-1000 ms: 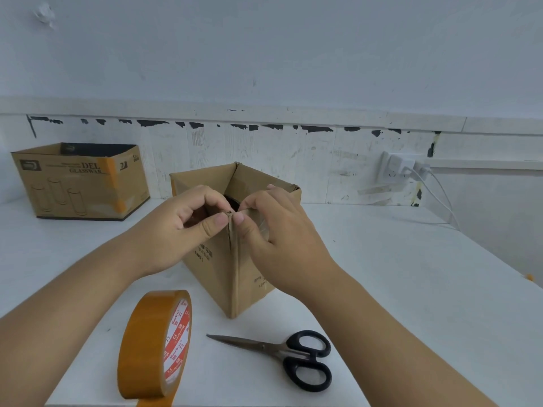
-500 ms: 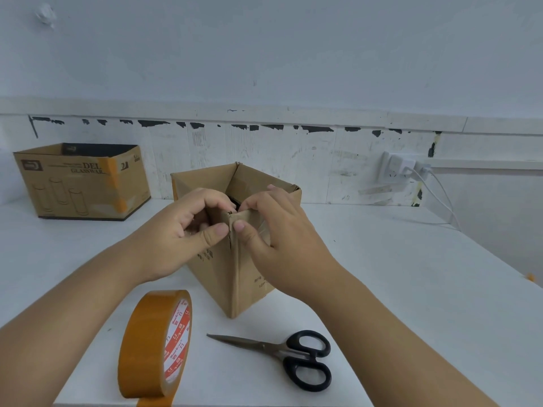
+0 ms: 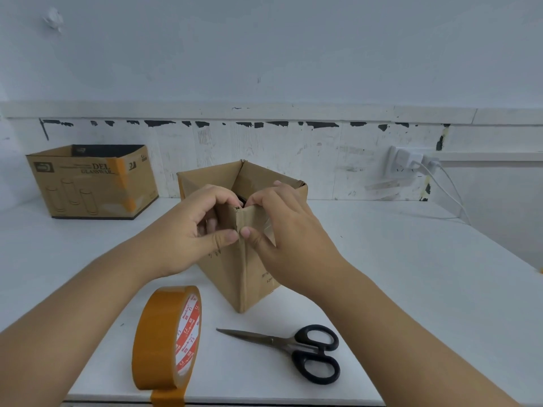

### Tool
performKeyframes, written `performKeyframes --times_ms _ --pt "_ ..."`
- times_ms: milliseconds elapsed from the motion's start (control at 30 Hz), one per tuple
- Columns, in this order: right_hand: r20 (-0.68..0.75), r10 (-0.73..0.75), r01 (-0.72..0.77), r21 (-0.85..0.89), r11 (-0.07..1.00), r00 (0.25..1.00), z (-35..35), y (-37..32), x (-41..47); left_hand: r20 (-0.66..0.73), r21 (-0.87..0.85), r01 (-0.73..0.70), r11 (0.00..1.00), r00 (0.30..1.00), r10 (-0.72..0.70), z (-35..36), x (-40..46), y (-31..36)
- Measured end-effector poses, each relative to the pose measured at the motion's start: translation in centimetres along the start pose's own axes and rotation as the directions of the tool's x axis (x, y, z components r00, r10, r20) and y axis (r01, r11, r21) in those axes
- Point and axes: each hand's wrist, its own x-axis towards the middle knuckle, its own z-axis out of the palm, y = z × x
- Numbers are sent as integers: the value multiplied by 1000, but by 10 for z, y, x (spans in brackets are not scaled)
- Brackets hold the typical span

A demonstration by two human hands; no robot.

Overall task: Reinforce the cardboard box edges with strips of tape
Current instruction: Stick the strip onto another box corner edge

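While both hands pinch near top corner of cardboard box (image 3: 235, 268) at surface (image 3: 411, 259) centre: left hand (image 3: 188, 230) fingers curled over rim, thumb on outer face; right hand (image 3: 291, 230) likewise. Tape roll (image 3: 167, 339) upright near front edge, left of scissors (image 3: 293, 348). Second box (image 3: 91, 180) back left. Charger plugs (image 3: 411, 163) at wall.

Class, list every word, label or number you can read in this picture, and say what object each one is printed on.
"DEL" above "GLASSWAR", its end under an orange strip: on the far cardboard box at the left.
Badge logo on that box's upper left corner: too small to read.
Red-and-white label inside the tape roll: lettering too blurred to read.
Dark print on the near cardboard box, partly behind the hands: too small to read.
Scissors: no text visible.
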Motion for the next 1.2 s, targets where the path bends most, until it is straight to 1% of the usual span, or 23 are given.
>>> performKeyframes --times_ms 133,333,500,667,800,967,1100,1200 --pt "31 -21 21 -1 1000 999 -3 2 -1 41 -24 2 1000 999 -1 -4 -2 -3" --pt "18 -12 13 -32 999 1000 0 1 -1 16 78 -8 997 1000 7 0 -1 -3" --pt "70 -32 34 -29 999 997 -3 3 -3 47 -15 -13 1000 999 14 -3 -3 -3" --pt "48 -28 32 -98 995 998 2 0 -1 -2 65 -34 997 999 35 2 -3 -5" --pt "79 -48 54 -72 996 996 -2 3 -4 46 39 -30 999 999 29 0 -5 -5" --pt "61 -39 46 -118 992 997 2 1 -3 17 76 -29 997 999 28 3 -6 -7" --pt "79 -41 47 -72 996 996 -2 2 -4 47 73 -23 997 999 19 0 -7 -4" --pt "91 -64 72 -86 994 994 -3 3 -5 40 91 -25 996 999 21 0 -7 -4"
